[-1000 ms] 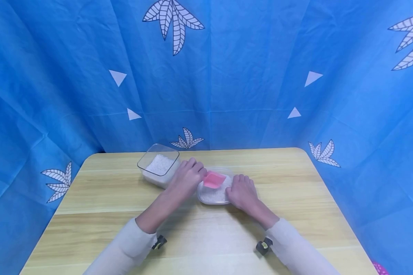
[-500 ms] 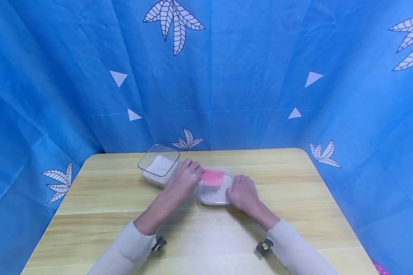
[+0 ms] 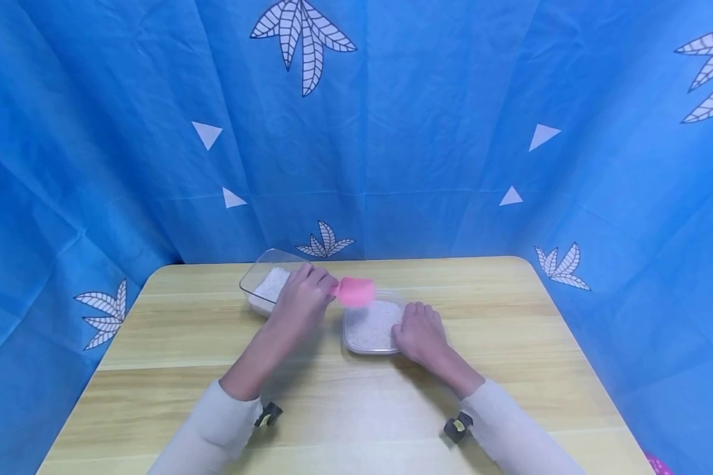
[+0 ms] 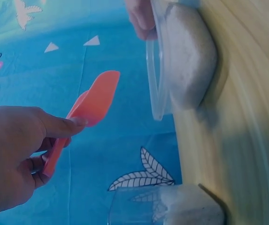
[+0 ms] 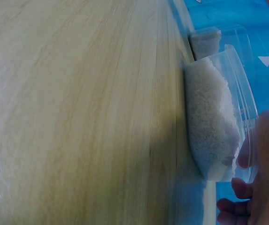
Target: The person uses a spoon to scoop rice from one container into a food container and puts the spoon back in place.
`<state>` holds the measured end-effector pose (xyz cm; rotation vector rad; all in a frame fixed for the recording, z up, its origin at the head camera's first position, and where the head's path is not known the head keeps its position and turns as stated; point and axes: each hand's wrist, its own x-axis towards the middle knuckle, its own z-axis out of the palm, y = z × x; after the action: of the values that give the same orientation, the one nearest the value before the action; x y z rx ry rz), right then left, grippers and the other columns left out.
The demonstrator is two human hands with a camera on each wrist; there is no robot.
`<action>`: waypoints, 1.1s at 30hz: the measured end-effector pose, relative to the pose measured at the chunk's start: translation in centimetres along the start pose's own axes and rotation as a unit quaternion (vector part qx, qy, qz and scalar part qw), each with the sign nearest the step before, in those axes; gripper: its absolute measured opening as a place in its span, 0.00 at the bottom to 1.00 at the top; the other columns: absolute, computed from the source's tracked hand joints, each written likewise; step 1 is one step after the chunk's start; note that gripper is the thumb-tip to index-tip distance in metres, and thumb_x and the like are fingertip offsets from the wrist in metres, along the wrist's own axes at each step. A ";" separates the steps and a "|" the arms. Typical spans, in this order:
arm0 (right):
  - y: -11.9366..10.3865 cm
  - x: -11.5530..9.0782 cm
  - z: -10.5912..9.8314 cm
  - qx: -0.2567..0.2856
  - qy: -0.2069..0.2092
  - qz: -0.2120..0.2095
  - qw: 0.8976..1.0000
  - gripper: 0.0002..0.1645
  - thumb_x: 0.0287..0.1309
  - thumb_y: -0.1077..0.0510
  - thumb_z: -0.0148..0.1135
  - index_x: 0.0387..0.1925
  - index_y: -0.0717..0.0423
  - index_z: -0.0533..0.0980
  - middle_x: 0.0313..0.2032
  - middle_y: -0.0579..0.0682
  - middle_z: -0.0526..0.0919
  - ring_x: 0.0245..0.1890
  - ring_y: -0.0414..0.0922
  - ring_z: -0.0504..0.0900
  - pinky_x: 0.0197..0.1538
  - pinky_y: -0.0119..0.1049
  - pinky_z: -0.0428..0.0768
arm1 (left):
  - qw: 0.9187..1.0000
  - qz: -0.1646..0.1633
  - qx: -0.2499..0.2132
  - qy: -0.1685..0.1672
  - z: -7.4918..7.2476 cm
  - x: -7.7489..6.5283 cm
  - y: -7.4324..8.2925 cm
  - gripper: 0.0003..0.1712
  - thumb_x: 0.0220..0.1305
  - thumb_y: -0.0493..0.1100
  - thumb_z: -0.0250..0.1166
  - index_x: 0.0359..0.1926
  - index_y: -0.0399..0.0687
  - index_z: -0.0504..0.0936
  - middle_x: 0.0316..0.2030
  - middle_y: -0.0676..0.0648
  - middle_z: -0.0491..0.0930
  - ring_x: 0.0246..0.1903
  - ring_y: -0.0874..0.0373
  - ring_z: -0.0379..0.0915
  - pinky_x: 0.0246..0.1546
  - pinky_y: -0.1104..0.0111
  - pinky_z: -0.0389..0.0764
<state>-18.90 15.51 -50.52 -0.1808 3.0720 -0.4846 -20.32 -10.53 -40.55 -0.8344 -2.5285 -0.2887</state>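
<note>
My left hand (image 3: 300, 300) pinches the handle of a pink scoop (image 3: 356, 292) between thumb and fingers. The scoop is raised over the far left part of a clear plastic container (image 3: 368, 351) filled with rice (image 3: 373, 323). In the left wrist view the scoop's bowl (image 4: 99, 101) points up and away from the hand. At the container's right side, my right hand (image 3: 420, 333) holds its rim, thumb inside and other fingers outside. A deeper clear square container (image 3: 254, 297) with more rice stands to the left, partly hidden behind my left hand.
Both containers rest on a light wooden table (image 3: 356, 422), toward its far edge. A blue curtain (image 3: 428, 132) with leaf and triangle prints hangs behind and at both sides. Something pink (image 3: 657, 464) shows at the lower right corner.
My left hand has lifted the scoop and moved it left, away from above the rice toward the deeper container. The scoop has turned over in the hand. My right hand keeps its place.
</note>
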 end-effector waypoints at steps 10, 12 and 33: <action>0.0 0.1 0.1 -0.003 -0.003 0.002 1.000 0.18 0.63 0.50 0.49 0.39 0.63 0.70 0.36 0.57 0.72 0.38 0.53 0.68 0.48 0.48 0.71 | 1.000 -0.025 -0.002 0.011 -0.5 0.1 -1.5 0.13 0.64 0.42 0.75 0.47 0.43 0.88 0.44 0.45 0.88 0.46 0.49 0.76 0.47 0.60 0.79; 0.0 0.1 0.1 -0.001 -0.004 0.003 1.000 0.17 0.62 0.50 0.49 0.38 0.63 0.70 0.36 0.57 0.72 0.38 0.53 0.68 0.48 0.48 0.71 | 0.999 -0.033 -0.004 0.010 -0.7 0.1 -1.7 0.13 0.64 0.42 0.75 0.47 0.43 0.88 0.43 0.45 0.88 0.47 0.49 0.76 0.49 0.59 0.79; 0.0 -0.2 -0.1 0.012 -0.012 0.009 1.000 0.17 0.63 0.50 0.48 0.38 0.62 0.69 0.37 0.57 0.72 0.39 0.53 0.68 0.49 0.47 0.70 | 0.996 -0.085 -0.002 0.021 -2.1 -0.5 -4.0 0.16 0.63 0.43 0.75 0.50 0.42 0.88 0.47 0.42 0.89 0.49 0.44 0.76 0.55 0.52 0.79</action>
<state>-18.68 15.56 -50.46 -0.1568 3.0397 -0.5137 -21.67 -14.68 -39.13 -0.6085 -2.5642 -0.3615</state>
